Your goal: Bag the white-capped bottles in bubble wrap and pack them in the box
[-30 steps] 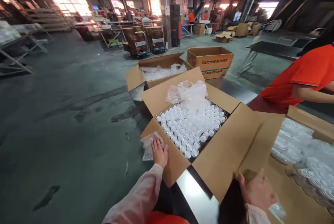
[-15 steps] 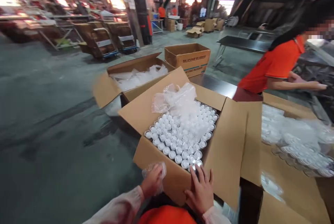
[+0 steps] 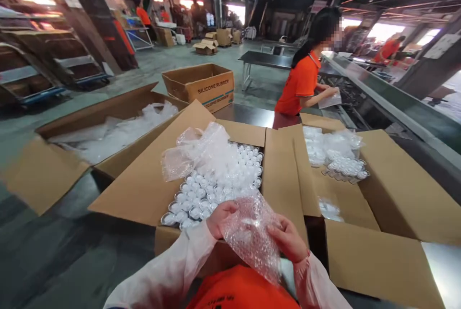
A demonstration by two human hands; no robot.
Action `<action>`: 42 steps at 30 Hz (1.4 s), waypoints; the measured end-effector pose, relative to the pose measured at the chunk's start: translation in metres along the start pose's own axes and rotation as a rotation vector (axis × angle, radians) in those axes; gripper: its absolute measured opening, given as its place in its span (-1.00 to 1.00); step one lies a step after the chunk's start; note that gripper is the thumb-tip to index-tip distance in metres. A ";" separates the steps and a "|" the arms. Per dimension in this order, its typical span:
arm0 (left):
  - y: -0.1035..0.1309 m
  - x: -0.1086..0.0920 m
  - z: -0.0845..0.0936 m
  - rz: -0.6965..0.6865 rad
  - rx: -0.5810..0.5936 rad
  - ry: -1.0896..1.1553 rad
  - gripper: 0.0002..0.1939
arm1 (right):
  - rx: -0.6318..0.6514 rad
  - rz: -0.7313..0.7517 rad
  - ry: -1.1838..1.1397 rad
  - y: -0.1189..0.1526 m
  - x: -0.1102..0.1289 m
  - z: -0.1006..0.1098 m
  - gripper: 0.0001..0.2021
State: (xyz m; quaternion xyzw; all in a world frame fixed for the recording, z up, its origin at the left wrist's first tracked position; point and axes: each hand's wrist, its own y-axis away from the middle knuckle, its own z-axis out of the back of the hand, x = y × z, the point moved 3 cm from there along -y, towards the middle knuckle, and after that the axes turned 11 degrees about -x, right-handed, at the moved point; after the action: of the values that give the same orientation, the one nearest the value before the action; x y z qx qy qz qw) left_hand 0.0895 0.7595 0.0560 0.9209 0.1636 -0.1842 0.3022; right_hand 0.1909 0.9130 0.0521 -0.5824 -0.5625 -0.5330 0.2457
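1. Above the near edge of the middle carton (image 3: 283,179), I am holding a clear bubble-wrap bag (image 3: 252,239) between both hands.
2. The bag is lying directly between them, its long axis slanting from the jars down toward the wearer's torso; both hands are touching it, so neither is nearer.
3. The left hand (image 3: 222,217) is pinching the bag's left side, fingers folded in; the right hand (image 3: 290,242) is gripping its right side with fingers half bent, and I am not making out that thumb.
4. Just beyond the left hand, white-capped jars (image 3: 196,194) are filling the carton, with loose bubble wrap (image 3: 212,146) covering their far-left part.
5. A dark, shiny table (image 3: 248,116) is showing past the carton's far edge.
6. Other open cartons are flanking on the left (image 3: 50,170) and right (image 3: 378,256); a co-worker (image 3: 297,78) is standing beyond.
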 end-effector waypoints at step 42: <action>0.011 0.020 0.028 -0.003 -0.141 -0.314 -0.47 | -0.432 0.108 1.349 -0.017 -0.014 0.046 -0.88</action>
State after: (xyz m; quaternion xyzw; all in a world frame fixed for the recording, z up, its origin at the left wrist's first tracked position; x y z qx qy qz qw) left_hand 0.1051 0.7375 0.0320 0.8570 0.1284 -0.3146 0.3874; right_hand 0.1937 0.9522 0.0197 -0.1884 -0.1399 -0.8639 0.4457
